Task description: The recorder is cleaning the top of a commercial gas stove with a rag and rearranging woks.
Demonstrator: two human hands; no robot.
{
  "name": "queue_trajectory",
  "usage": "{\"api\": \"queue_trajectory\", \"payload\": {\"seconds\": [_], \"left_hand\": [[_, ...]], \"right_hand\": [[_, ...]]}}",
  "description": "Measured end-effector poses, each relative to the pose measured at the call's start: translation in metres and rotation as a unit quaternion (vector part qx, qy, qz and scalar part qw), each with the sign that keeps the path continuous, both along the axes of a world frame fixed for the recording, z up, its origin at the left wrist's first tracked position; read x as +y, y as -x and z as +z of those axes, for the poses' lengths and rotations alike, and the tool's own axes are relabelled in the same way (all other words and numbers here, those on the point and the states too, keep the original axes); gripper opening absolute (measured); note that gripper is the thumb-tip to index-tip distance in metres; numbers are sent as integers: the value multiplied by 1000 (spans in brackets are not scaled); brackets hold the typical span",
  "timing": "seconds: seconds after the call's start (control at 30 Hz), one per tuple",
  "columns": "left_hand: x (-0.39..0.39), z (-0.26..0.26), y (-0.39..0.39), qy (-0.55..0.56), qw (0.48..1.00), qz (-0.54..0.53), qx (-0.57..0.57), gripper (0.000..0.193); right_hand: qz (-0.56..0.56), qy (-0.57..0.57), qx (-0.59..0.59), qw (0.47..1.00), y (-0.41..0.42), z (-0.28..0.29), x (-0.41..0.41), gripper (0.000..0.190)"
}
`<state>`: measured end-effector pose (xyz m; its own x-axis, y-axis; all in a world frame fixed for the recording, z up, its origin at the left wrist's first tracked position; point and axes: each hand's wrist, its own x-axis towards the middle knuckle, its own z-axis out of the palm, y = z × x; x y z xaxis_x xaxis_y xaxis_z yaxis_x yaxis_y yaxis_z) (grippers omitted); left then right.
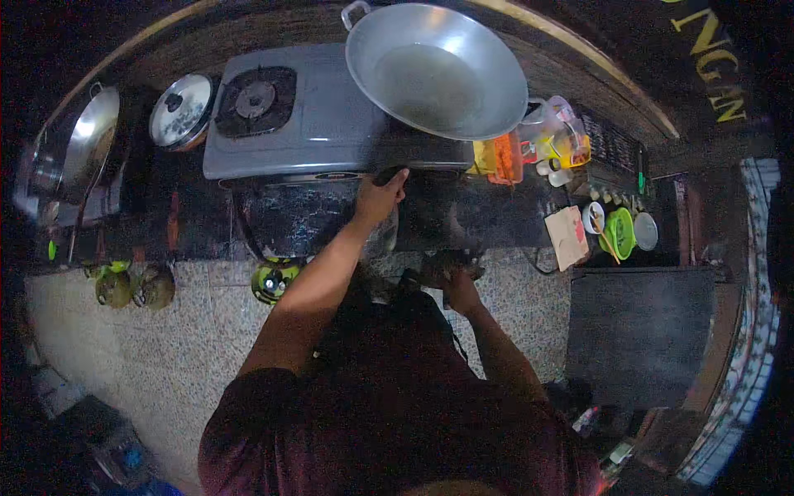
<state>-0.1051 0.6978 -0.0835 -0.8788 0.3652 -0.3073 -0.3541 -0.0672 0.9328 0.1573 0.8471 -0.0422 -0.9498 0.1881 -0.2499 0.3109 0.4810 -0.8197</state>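
Observation:
A grey two-burner gas stove (335,118) sits on a dark counter in front of me. My left hand (375,201) reaches to its front edge, with the fingers closed around a dark control knob (388,176). On the right side of the stove rests a wide metal wok (434,74) with a shallow layer of liquid at its bottom. The left burner (255,99) is bare. Low by the counter's front edge, my right hand (462,291) grips a dark object (441,268), too dim to identify. Something clear, partly hidden, shows below my left wrist.
A lidded pot (181,110) and another metal pan (93,139) stand to the left. Plastic packs (501,158), a green bowl (618,232) and a cardboard piece (566,237) lie on the right. A green gas cylinder (273,282) stands below. A dark tabletop (639,335) is at right.

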Motion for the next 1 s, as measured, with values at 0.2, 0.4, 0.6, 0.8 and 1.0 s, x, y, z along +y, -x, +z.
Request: {"api": "queue_trajectory", "payload": {"seconds": [0.2,0.4,0.6,0.8,1.0], "left_hand": [[31,8,-12,-20,999,22,18,37],[65,15,-15,39,999,-6,19,34],[63,29,-20,-13,999,16,41,34],[96,41,-33,158,973,83,144,42],[89,50,-49,230,961,110,111,44]], "right_hand": [[-69,71,-124,987,-12,-15,28,32],[-137,102,-48,984,-46,-79,64,31],[-93,103,-32,990,-5,-17,66,37],[18,-38,-42,998,-29,-119,159,40],[-50,50,-172,983,13,-34,167,45]]}}
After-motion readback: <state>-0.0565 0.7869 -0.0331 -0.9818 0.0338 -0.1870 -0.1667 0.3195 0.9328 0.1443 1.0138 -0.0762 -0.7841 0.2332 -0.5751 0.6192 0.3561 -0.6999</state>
